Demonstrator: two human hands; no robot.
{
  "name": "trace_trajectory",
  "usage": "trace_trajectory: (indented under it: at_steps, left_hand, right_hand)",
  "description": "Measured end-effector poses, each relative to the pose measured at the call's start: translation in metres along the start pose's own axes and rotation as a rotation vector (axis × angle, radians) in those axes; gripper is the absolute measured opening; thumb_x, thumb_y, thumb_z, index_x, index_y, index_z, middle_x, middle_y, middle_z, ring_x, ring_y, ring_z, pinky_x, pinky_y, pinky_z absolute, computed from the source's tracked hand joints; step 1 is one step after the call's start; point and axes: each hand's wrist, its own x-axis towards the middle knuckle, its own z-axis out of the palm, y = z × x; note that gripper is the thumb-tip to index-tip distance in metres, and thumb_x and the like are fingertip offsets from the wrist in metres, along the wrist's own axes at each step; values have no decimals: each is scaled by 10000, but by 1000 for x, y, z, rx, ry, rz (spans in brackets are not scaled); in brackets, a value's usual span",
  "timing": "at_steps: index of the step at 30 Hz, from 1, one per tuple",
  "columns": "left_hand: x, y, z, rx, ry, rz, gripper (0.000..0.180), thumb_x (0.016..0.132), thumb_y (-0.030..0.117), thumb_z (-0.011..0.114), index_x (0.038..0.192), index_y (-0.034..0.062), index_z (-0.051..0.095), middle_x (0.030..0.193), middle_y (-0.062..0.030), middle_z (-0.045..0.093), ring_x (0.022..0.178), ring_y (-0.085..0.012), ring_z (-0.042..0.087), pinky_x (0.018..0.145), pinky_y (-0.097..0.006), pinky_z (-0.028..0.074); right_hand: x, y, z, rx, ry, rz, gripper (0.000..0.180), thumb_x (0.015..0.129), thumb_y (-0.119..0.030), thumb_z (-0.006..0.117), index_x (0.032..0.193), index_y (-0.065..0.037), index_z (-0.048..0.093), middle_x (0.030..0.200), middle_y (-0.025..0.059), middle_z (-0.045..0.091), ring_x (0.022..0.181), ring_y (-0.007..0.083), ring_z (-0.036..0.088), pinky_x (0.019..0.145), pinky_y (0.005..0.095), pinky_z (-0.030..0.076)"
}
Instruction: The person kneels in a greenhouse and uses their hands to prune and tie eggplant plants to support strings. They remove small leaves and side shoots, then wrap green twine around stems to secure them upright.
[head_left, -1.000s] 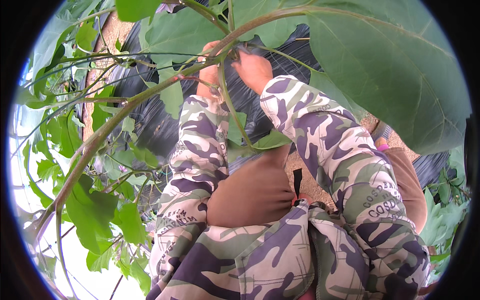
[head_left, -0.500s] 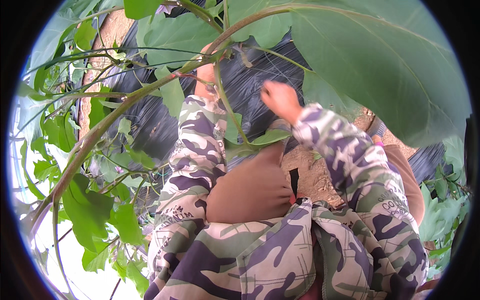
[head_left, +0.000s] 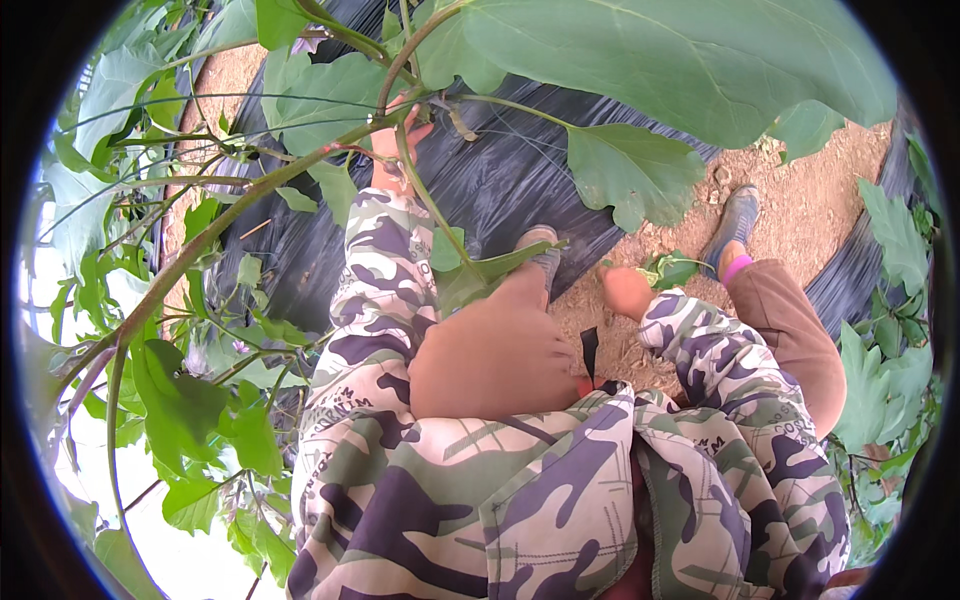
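My left hand [head_left: 395, 140] reaches up in a camouflage sleeve and grips the long green plant stem [head_left: 230, 215] that slants across the left of the view. Leaves partly hide its fingers. My right hand [head_left: 628, 290] is low, above the sandy soil [head_left: 800, 200] between my feet, closed on a small bunch of plucked green leaves [head_left: 668, 270]. Big green leaves [head_left: 680, 60] hang overhead.
Black plastic mulch [head_left: 520, 170] covers the plant bed behind the stem. My knees in brown trousers [head_left: 490, 360] and my two shoes [head_left: 735, 215] stand on the soil path. More leafy plants [head_left: 890, 370] crowd the right and left edges.
My right hand has dropped from the stem near the left hand down to the ground, with a bunch of leaves in it. The left hand has stayed on the stem.
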Motion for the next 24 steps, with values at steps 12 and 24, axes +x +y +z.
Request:
trace_trajectory:
  at_steps: [12,24]
  left_hand:
    - [-10,5,6,-16,-58,19,431,794,5,580,1197,-26,431,1129,-149,528,1006,-256,541,728,-444,545]
    - [-28,15,14,-32,-7,79,392,807,17,570,1175,-39,450,1085,-139,536,960,-234,547,696,-398,549]
  right_hand:
    - [-35,8,-24,120,62,80,187,725,-117,505,843,-10,602,780,203,617,758,360,606,686,450,477]
    - [-57,3,-20,195,58,88,201,694,-123,545,863,-42,617,802,216,604,775,369,591,710,451,459]
